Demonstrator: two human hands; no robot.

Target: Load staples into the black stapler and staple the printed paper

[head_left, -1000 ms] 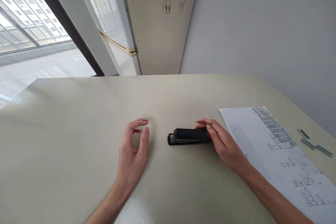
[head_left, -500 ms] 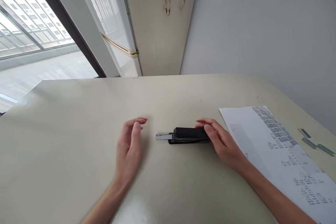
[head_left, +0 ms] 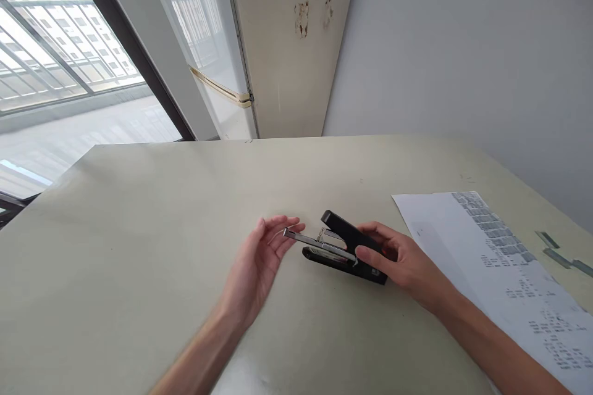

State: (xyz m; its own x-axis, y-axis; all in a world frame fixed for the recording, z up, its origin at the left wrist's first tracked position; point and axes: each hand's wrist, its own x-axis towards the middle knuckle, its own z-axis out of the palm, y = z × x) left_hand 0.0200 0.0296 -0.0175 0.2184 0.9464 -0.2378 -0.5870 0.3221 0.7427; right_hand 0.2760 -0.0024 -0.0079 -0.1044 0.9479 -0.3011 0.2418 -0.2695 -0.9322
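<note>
A black stapler point(head_left: 348, 248) lies on the pale green table point(head_left: 162, 228), its top cover lifted and a silver staple tray point(head_left: 306, 239) sticking out to the left. My right hand point(head_left: 401, 261) is wrapped round the stapler's rear end, thumb on its side. My left hand point(head_left: 259, 262) is palm up with fingers stretched, the fingertips touching the end of the silver tray.
A printed sheet of paper point(head_left: 504, 271) lies on the table to the right. Strips of staples point(head_left: 558, 253) lie near the right edge. A grey wall point(head_left: 463, 43) stands behind, with a cream cabinet point(head_left: 287, 43) and a large window point(head_left: 55, 55) at the back left.
The stapler's silver tray slid out to the left, then its cover came up. My right hand took hold of its rear and turned it. My left hand moved right to the tray.
</note>
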